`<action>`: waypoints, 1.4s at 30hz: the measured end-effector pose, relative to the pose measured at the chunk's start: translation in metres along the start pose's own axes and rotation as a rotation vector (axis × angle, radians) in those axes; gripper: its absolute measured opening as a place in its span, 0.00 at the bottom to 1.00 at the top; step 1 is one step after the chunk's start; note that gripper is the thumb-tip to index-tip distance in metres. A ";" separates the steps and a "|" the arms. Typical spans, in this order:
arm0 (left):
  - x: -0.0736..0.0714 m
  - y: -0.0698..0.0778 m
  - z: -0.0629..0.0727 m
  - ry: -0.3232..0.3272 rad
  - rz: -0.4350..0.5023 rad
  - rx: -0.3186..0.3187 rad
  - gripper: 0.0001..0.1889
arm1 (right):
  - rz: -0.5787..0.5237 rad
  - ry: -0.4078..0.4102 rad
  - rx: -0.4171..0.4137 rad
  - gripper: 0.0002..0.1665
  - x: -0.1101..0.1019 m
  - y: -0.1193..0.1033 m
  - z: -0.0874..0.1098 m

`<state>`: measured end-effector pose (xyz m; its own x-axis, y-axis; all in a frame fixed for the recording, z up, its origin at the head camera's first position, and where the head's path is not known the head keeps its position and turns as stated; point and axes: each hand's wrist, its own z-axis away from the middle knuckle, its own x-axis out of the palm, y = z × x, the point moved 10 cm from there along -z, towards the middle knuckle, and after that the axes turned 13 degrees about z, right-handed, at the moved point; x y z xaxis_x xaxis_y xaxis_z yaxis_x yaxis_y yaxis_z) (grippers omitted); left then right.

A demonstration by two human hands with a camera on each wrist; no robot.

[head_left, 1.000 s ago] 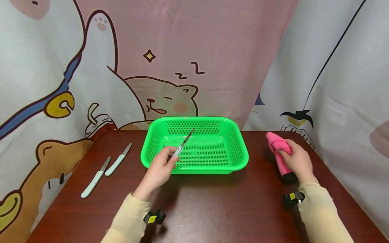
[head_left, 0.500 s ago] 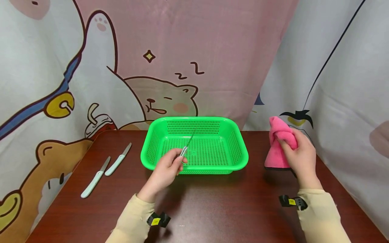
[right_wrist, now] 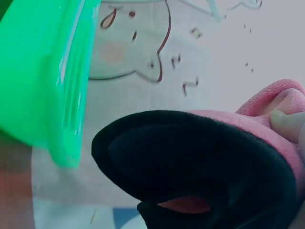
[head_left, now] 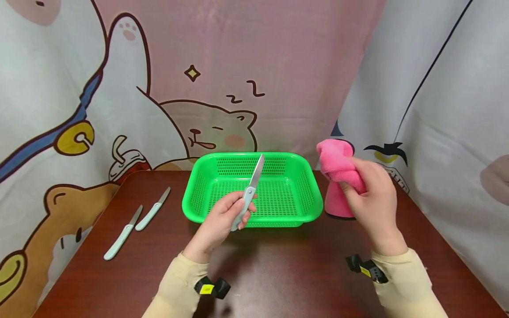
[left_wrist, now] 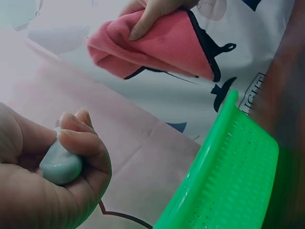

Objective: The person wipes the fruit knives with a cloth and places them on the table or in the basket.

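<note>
My left hand (head_left: pixel 224 216) grips a knife (head_left: pixel 247 198) by its pale green handle, the blade pointing up and away over the basket. In the left wrist view the butt of the handle (left_wrist: pixel 62 164) shows between my curled fingers. To the right, my right hand (head_left: pixel 375 198) pinches a bunched pink cloth (head_left: pixel 338 163) with black edging, raised beside the basket's right end. The left wrist view shows a small black loop on the cloth's edge (left_wrist: pixel 224 47). Black fabric on the cloth's underside (right_wrist: pixel 190 157) fills much of the right wrist view.
A green perforated plastic basket (head_left: pixel 254 219) stands at the back middle of the dark wooden table (head_left: pixel 278 274). Two similar knives, one nearer (head_left: pixel 121 236) and one farther (head_left: pixel 153 210), lie at the left. A cartoon-printed curtain (head_left: pixel 286 79) hangs behind the table.
The right hand has lifted the pink cloth off the table and carried it left toward the basket. The left hand has moved slightly right and turned the knife so its flat side shows.
</note>
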<state>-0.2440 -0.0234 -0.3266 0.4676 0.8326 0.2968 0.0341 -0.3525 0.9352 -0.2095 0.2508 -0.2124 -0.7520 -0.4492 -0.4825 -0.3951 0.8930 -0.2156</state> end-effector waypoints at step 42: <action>0.034 0.002 0.004 -0.144 -0.019 0.091 0.11 | -0.129 -0.072 -0.408 0.18 0.047 -0.119 0.039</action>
<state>-0.2245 0.0028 -0.3157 0.5880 0.7718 0.2423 0.1212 -0.3801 0.9170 -0.1775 0.1242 -0.2423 -0.6496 -0.5401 -0.5350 -0.6706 0.7387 0.0686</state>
